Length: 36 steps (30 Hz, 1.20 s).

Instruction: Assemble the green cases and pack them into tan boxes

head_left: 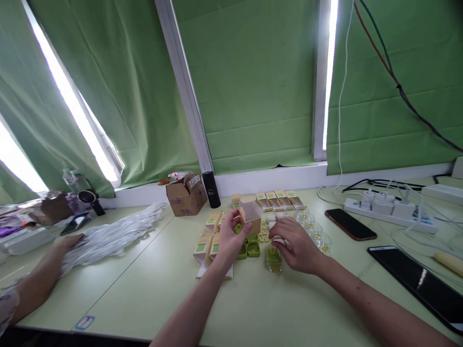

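My left hand (228,235) is closed on a small open carton (253,219), tilted with its flap up. My right hand (295,245) has its fingers bent together just above a green glass jar (273,260). Something pale shows at those fingertips, too small to name. Between my hands lie several green square cups (253,249) and small yellowish square pieces (264,231). Several similar cartons (201,248) stand to the left of my left hand. A curved row of clear round domes (317,234) with gold centres runs along the right of my right hand.
More cartons (279,200) lie behind my hands. At the back stand a brown cardboard box (186,195) and a black cylinder (211,189). Phones (350,223) and a white power strip (388,212) with cables are at right. Another person's arm (41,279) reaches white plastic bags (112,236).
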Each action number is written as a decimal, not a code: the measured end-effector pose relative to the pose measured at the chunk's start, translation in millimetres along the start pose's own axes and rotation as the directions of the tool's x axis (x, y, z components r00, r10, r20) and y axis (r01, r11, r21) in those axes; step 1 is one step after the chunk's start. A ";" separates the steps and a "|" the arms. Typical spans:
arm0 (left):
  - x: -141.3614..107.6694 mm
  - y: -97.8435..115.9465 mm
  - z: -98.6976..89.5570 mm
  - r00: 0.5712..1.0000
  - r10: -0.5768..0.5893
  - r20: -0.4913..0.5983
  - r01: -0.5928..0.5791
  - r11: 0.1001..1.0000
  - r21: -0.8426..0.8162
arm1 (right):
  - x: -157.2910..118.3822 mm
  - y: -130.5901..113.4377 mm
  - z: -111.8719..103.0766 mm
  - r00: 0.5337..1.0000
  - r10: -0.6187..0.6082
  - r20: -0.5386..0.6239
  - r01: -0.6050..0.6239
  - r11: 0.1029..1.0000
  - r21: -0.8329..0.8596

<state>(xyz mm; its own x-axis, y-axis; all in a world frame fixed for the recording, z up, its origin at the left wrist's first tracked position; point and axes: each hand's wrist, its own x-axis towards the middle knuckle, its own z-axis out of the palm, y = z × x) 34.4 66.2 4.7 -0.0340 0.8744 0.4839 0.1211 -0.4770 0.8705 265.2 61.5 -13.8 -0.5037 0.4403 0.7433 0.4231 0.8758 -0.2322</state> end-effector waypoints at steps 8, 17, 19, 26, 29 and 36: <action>-2.3 20.0 -17.4 1.000 -0.006 0.025 -0.002 0.955 0.296 | 1.1 -0.5 -10.6 0.925 0.117 0.361 -0.070 0.988 -0.140; -50.6 25.9 -26.4 0.963 -0.183 0.196 0.099 0.922 0.374 | 5.9 -8.7 -13.4 0.883 0.168 0.438 -0.082 0.974 -0.210; -56.5 24.5 -25.7 0.958 -0.199 0.209 0.103 0.912 0.396 | 6.3 -8.5 -14.1 0.885 0.164 0.436 -0.080 0.975 -0.205; -63.7 12.7 -16.3 0.955 -0.176 0.239 0.073 0.919 0.388 | 7.3 7.8 -26.3 0.942 0.176 0.287 -0.127 0.975 -0.182; -63.3 14.5 -9.1 0.945 -0.205 0.254 0.085 0.906 0.414 | 6.5 18.9 -31.6 0.973 0.182 0.139 -0.169 0.980 -0.103; -60.7 21.2 -0.4 0.929 -0.244 0.278 0.083 0.869 0.487 | 6.9 26.4 -35.1 0.952 0.268 -0.148 -0.241 0.954 0.179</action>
<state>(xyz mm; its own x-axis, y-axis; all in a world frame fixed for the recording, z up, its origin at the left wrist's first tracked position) 38.6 2.9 -6.2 0.2142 0.9534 0.2123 0.5858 -0.2993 0.7532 299.3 80.7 7.2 -0.2545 0.6250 0.7380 0.3906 0.7645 -0.5128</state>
